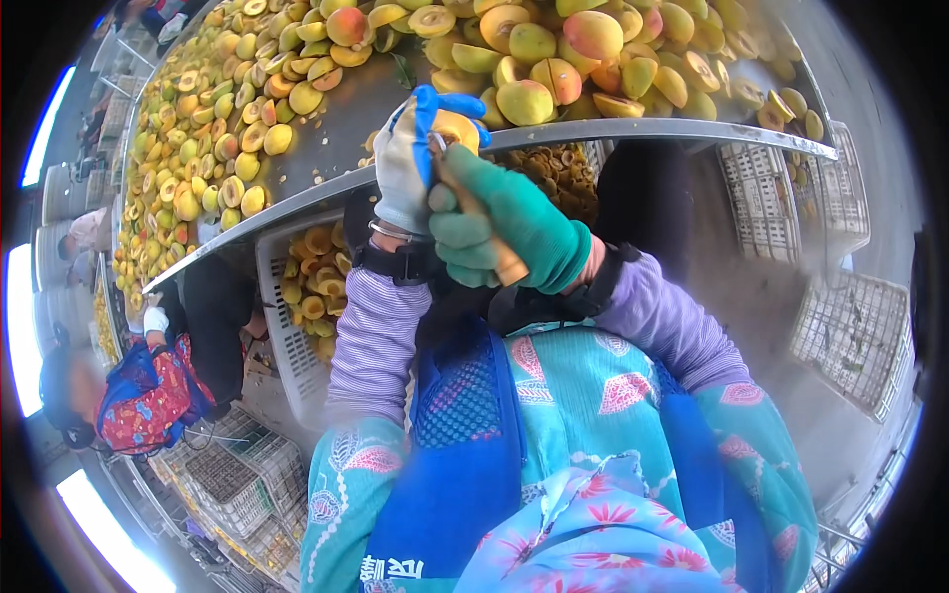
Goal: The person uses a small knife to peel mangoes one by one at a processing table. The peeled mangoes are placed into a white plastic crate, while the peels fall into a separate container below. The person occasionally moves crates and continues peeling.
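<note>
My left hand (404, 159), in a white glove with blue coated fingers, holds a yellow halved fruit (458, 130), likely a peach or apricot, just over the metal table's front edge. My right hand (504, 222), in a green glove, grips the wooden handle (510, 263) of a small pitting tool. Its metal end (439, 141) touches the fruit half; how deep it sits is hidden. Beyond my hands, many cut and whole yellow-green fruits (525, 104) lie heaped on the metal table (348, 96).
A white plastic crate (278, 319) of hollowed fruit halves (315, 278) stands below the table at left. More halves (556, 174) lie under the edge. A co-worker (152, 393) sits at left. Crates (852, 341) stand on the floor at right, others (230, 474) at lower left.
</note>
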Motion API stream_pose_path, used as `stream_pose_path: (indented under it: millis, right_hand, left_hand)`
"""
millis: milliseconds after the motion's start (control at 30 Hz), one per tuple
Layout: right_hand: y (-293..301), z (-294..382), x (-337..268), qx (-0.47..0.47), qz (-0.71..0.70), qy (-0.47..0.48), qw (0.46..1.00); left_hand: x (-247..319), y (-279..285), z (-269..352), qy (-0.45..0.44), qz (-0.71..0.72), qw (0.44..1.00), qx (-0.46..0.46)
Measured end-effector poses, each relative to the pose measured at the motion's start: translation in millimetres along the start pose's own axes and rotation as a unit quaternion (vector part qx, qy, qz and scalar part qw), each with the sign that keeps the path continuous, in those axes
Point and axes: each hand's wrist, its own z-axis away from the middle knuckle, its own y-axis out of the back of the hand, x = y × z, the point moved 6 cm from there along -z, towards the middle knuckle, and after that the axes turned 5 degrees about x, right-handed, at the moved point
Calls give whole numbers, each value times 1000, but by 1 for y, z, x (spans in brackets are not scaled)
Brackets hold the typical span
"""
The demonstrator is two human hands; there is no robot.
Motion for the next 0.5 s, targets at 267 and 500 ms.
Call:
stream_pose_path:
  millis: [267,500]
  right_hand:
    - [6,6,20,-122,-107,-116,980]
    - [76,30,6,227,150,-35,962]
  left_hand:
    - [25,93,67,111,-37,971,207]
    - [33,60,-56,4,-511,856,77]
